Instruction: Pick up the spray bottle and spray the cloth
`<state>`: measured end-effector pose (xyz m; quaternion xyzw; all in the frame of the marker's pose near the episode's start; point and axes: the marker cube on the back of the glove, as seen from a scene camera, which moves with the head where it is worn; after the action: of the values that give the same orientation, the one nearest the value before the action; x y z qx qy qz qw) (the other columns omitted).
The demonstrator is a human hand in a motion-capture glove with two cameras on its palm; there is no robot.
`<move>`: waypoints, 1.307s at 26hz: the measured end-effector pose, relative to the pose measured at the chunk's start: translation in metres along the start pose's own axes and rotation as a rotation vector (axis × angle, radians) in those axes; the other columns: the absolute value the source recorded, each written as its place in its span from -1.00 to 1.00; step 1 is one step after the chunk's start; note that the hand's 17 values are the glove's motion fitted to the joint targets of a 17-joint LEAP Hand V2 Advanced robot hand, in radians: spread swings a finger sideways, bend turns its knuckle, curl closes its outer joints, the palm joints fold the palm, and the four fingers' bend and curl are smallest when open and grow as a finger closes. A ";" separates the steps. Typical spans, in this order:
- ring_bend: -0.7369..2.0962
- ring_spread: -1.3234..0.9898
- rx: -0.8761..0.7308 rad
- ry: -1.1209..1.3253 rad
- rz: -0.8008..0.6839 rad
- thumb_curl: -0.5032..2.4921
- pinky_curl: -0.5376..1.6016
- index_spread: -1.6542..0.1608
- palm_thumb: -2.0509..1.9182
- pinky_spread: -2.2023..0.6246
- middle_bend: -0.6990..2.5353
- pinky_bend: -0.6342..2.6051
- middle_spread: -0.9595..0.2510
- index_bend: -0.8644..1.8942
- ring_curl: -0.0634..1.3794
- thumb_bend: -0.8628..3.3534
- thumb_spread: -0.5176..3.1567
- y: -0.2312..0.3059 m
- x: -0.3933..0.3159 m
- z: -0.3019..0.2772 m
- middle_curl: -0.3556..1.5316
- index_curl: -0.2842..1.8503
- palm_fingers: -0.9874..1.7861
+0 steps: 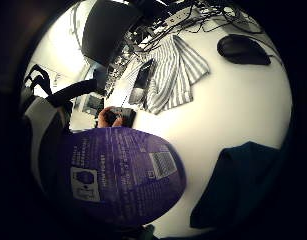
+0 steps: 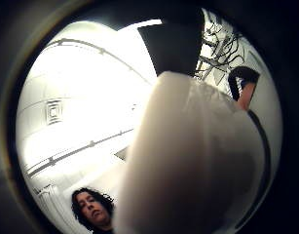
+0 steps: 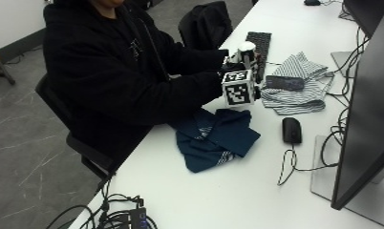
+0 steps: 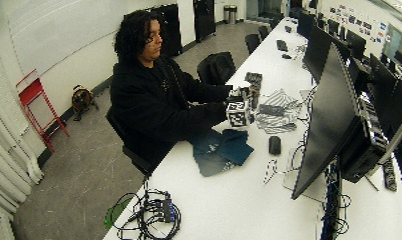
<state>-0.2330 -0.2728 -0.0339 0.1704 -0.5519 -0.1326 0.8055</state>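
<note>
- Cables [image 3: 115,214] lie bundled at the near edge of the white table [image 3: 230,200], nearest the outside camera.
- Next along the table is a dark blue cloth [image 3: 214,136], crumpled flat in front of the seated person [image 3: 115,71]; the little-finger palm view shows the same cloth [image 1: 238,182] lying on the white surface.
- Just to its side sits a black mouse [image 3: 292,130], with its cord trailing toward the table's near end, beside a large monitor [image 3: 364,124].
- Above the far edge of the blue cloth, the gloved right hand [image 3: 233,71] holds the spray bottle [image 3: 246,52] upright and off the table, its white top showing above the hand.
- The little-finger palm view is largely filled by the bottle's purple label [image 1: 120,175], and the thumb-side view by its white upper part [image 2: 193,161]; the fingers themselves are mostly hidden, but the hand appears wrapped round the bottle.
- The person's other arm reaches toward the bottle too; whether that hand touches it cannot be told.
- Past the bottle lies a grey-striped cloth [image 3: 297,86] with a dark flat object [image 3: 284,82] resting on it.
- A black keyboard [image 3: 261,45] lies beyond, just behind the bottle.
</note>
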 end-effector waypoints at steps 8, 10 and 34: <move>-0.07 -0.06 -0.043 -0.001 -0.040 -0.14 -0.13 0.50 0.50 0.34 -0.22 -0.35 0.22 -0.15 -0.28 -0.61 -0.60 0.000 0.004 0.002 -0.10 -0.19 0.70; -0.07 -0.06 -0.039 0.002 -0.047 -0.14 -0.13 0.49 0.49 0.33 -0.22 -0.35 0.22 -0.16 -0.28 -0.61 -0.60 0.000 0.005 0.002 -0.10 -0.19 0.70; -0.20 -0.05 -0.363 0.237 0.128 -0.18 -0.17 0.45 0.47 0.49 -0.35 -0.44 0.23 -0.26 -0.37 -0.61 -0.39 0.011 0.009 -0.053 -0.16 -0.25 0.40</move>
<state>-0.1797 -0.2595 -0.0395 0.0017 -0.4301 -0.1575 0.8889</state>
